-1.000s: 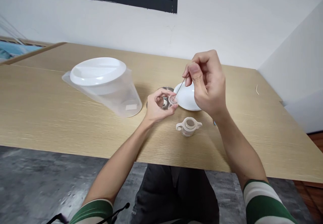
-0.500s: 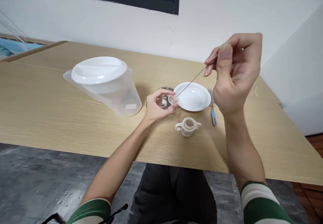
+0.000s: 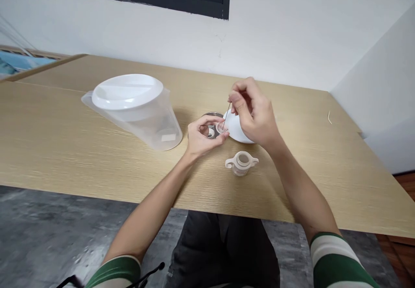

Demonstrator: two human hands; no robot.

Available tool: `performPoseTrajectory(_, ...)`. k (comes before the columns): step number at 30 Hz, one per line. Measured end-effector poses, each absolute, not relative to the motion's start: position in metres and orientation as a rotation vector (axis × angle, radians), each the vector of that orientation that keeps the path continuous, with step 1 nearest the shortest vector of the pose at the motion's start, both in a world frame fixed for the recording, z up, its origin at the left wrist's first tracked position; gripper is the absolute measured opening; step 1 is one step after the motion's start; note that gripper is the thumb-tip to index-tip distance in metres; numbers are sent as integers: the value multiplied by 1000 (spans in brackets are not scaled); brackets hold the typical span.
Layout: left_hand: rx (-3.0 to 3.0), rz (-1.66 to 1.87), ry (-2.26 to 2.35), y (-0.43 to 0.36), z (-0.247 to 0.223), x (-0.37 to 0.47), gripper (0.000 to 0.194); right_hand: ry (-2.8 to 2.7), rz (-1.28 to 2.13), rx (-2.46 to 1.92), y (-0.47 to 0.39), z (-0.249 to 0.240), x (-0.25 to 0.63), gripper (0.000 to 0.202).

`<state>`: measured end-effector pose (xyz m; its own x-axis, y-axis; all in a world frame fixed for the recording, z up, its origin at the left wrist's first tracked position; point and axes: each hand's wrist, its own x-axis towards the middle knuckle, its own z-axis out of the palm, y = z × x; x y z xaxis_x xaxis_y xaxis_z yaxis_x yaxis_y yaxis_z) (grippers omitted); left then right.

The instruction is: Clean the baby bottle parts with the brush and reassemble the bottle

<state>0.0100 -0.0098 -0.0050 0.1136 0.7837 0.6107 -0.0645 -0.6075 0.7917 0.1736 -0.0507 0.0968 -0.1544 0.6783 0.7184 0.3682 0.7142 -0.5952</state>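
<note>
Between thumb and fingers, my left hand (image 3: 205, 136) pinches a small clear round piece with a rim (image 3: 221, 127); its exact kind is unclear. My right hand (image 3: 254, 110) is closed in a pinch on a thin metal wire (image 3: 227, 113), which runs down to the clear piece. How far the wire reaches inside is too small to make out. Behind my left hand lies a round metal dish (image 3: 212, 115), mostly hidden, with a small white ring (image 3: 211, 132) in it. In front stands an open two-handled baby bottle (image 3: 241, 163).
A white bowl (image 3: 236, 129) sits partly behind my right hand. To the left stands a translucent pitcher (image 3: 152, 126) with a white lid (image 3: 128, 91). A short pale strip (image 3: 329, 117) lies at the right of the wooden table (image 3: 97, 162). The wall borders the table's back.
My right hand has moved left and closer to my left hand, its grip now nearer the clear piece, so less wire shows. It covers more of the bowl and hides the blue-handled tool. My left hand stays put.
</note>
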Motion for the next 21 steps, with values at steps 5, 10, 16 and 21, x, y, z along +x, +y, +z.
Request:
performPoseTrajectory(5,1689,1569,695,-7,-8,9,39,-1882,306,-876,-41,91,174,20)
performPoseTrajectory(10,1648,1571,737,-7,-7,12,40,-1979,311,-907,-39,90,174,15)
performPoseTrajectory(16,1579,1653,732,-7,4,7,42,-2066,354,-879,-37,84,172,14)
performPoseTrajectory(21,1616,1608,642,-7,3,9,45,-1961,394,-815,-43,88,169,15)
